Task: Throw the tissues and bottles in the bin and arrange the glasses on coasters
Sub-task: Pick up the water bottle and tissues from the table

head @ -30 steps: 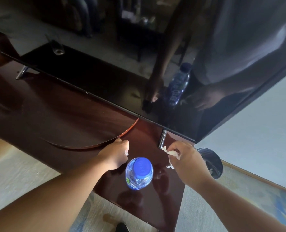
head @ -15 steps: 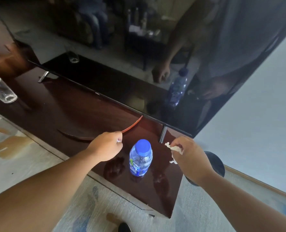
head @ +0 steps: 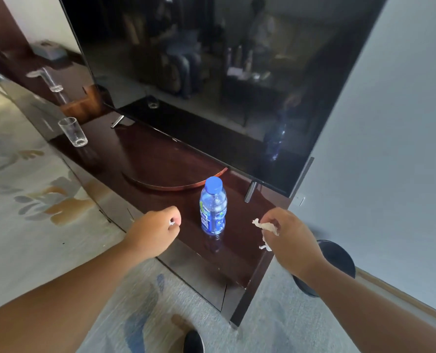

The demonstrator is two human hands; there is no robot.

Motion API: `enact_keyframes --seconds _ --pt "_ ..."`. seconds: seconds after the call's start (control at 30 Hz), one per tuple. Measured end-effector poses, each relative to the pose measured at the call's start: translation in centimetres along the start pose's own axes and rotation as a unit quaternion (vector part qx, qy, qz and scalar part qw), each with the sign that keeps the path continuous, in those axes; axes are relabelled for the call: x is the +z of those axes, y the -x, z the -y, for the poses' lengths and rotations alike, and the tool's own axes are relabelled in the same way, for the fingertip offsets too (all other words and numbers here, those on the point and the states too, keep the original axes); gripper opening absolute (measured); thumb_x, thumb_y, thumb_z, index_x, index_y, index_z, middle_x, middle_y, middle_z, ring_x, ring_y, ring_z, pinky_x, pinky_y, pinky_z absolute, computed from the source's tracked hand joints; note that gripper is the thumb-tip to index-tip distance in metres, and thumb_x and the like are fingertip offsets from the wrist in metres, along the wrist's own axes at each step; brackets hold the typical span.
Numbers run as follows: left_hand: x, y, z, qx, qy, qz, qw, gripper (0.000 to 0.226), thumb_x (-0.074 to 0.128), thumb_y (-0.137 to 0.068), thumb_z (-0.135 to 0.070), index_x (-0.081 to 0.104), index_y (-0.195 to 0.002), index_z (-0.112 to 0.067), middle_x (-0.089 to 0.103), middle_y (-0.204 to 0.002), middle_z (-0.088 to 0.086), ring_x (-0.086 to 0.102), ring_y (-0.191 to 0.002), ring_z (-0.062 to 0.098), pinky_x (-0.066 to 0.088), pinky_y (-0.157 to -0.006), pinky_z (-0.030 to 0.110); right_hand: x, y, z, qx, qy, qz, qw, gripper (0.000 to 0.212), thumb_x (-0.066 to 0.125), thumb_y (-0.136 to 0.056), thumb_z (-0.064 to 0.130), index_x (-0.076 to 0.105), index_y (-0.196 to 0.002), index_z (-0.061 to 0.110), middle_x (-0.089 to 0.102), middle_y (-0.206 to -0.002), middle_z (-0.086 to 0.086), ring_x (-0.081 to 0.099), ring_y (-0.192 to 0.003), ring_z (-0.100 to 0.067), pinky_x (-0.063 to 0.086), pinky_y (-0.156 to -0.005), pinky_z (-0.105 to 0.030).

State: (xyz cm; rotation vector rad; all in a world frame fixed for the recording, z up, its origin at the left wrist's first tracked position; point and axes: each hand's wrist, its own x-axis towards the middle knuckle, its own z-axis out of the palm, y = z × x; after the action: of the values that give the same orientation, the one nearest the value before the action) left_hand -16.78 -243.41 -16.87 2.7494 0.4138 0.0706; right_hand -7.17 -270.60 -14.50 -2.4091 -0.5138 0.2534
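Holding crumpled white tissue (head: 265,226) in the right hand (head: 289,238), fingers curled tight around it, a strand hanging below the palm. Hand sits over the right end of the dark cabinet (head: 237,261), right of the bottle (head: 213,206).

Left hand (head: 154,231) is closed into a fist, a small white scrap (head: 171,223) pinched at the fingertips. Can't tell how much tissue is inside the fist. It hovers over the cabinet's front edge, left of the bottle, not touching it.

Bottle: clear plastic, blue cap, blue-green label, upright on the cabinet top between the two hands. Neither hand touches it. It stands just in front of a curved reddish-brown edge (head: 176,186) on the cabinet top, near the TV's right foot (head: 250,192).

Bin (head: 339,258): dark, round, on the floor by the cabinet's right end, partly hidden behind the right forearm. Contents not visible.

Glasses: one clear glass (head: 73,132) upright at the front edge of the cabinet, far left, well apart from the bottle. Second glass (head: 50,80) farther back left, blurred. Can't tell if either is on a coaster.

TV (head: 211,72) is off, dark screen covering most of the cabinet's back. Patterned carpet (head: 33,200) in front. Dark shoe tip (head: 192,341) at bottom edge.
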Motion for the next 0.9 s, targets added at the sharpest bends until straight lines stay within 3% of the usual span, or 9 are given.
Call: enact_keyframes --seconds 0.1,0.23,0.4,0.53,0.63,0.73,0.83,0.9 --pt "0.1 2.8 -2.1 0.002 0.040 -0.013 0.999 0.017 0.050 -0.083 -0.012 0.059 -0.093 -0.023 0.050 -0.055 -0.005 0.047 -0.052 0.011 0.032 -0.050 0.028 -0.5 2.1 -0.3 -0.011 -0.002 0.008 1.000 0.015 0.059 -0.091 0.022 0.053 -0.090 0.036 0.057 -0.092 0.012 0.059 -0.070 -0.009 0.041 -0.053 -0.009" --pt "0.3 5.2 -5.5 0.067 0.102 -0.006 0.993 0.030 0.056 -0.080 -0.013 0.057 -0.108 -0.024 0.056 -0.083 -0.010 0.053 -0.071 0.009 0.040 -0.064 0.025 -0.3 3.9 0.5 -0.017 -0.038 0.006 0.999 0.013 0.059 -0.088 0.023 0.054 -0.085 0.035 0.061 -0.084 0.016 0.060 -0.071 -0.006 0.043 -0.056 -0.013" --pt "0.0 6.8 -9.6 0.151 0.146 0.022 0.977 0.056 0.065 -0.072 -0.054 0.039 -0.121 -0.042 0.051 -0.109 -0.020 0.055 -0.091 0.000 0.045 -0.076 0.020 0.5 5.0 3.1 -0.032 -0.104 0.036 0.993 0.014 0.063 -0.081 0.021 0.054 -0.079 0.032 0.061 -0.069 0.015 0.058 -0.063 -0.002 0.045 -0.056 -0.021" --pt "-0.7 7.0 -10.3 0.148 0.197 0.041 0.968 0.072 0.066 -0.065 -0.064 0.033 -0.124 -0.044 0.054 -0.115 -0.022 0.055 -0.100 -0.001 0.048 -0.080 0.022 1.3 5.0 4.9 -0.014 -0.185 0.065 0.981 0.015 0.067 -0.079 0.018 0.055 -0.075 0.026 0.060 -0.066 0.010 0.055 -0.056 0.001 0.042 -0.048 -0.015" --pt "-1.0 6.9 -9.6 0.139 0.224 0.039 0.964 0.067 0.068 -0.069 -0.053 0.034 -0.126 -0.040 0.061 -0.109 -0.018 0.059 -0.096 0.000 0.051 -0.080 0.026 2.0 4.7 6.1 -0.003 -0.245 0.092 0.965 0.015 0.071 -0.078 0.015 0.060 -0.074 0.024 0.062 -0.066 0.008 0.054 -0.053 0.003 0.041 -0.049 -0.012" --pt "-1.3 6.7 -7.9 0.118 0.211 0.017 0.970 0.047 0.063 -0.084 -0.033 0.042 -0.126 -0.030 0.066 -0.102 -0.008 0.064 -0.089 0.011 0.052 -0.076 0.035 2.9 4.4 7.2 0.003 -0.288 0.139 0.947 0.011 0.070 -0.079 0.018 0.066 -0.078 0.028 0.066 -0.076 0.005 0.060 -0.064 -0.006 0.048 -0.060 -0.020" --pt "-1.7 6.1 -5.3 0.098 0.161 -0.003 0.982 0.031 0.054 -0.090 -0.022 0.050 -0.121 -0.028 0.067 -0.100 -0.007 0.062 -0.088 0.011 0.049 -0.075 0.031 3.8 3.6 7.4 0.032 -0.313 0.142 0.939 0.015 0.067 -0.082 0.017 0.065 -0.095 0.024 0.068 -0.092 0.000 0.067 -0.083 -0.021 0.056 -0.078 -0.034" --pt "-1.9 5.7 -3.4 0.079 0.145 -0.010 0.986 0.024 0.053 -0.088 -0.013 0.062 -0.107 -0.024 0.064 -0.097 -0.009 0.059 -0.084 0.007 0.044 -0.071 0.023 4.4 2.6 6.8 0.054 -0.285 0.112 0.950 0.016 0.067 -0.083 0.020 0.062 -0.099 0.023 0.067 -0.092 0.001 0.066 -0.081 -0.019 0.057 -0.078 -0.034"
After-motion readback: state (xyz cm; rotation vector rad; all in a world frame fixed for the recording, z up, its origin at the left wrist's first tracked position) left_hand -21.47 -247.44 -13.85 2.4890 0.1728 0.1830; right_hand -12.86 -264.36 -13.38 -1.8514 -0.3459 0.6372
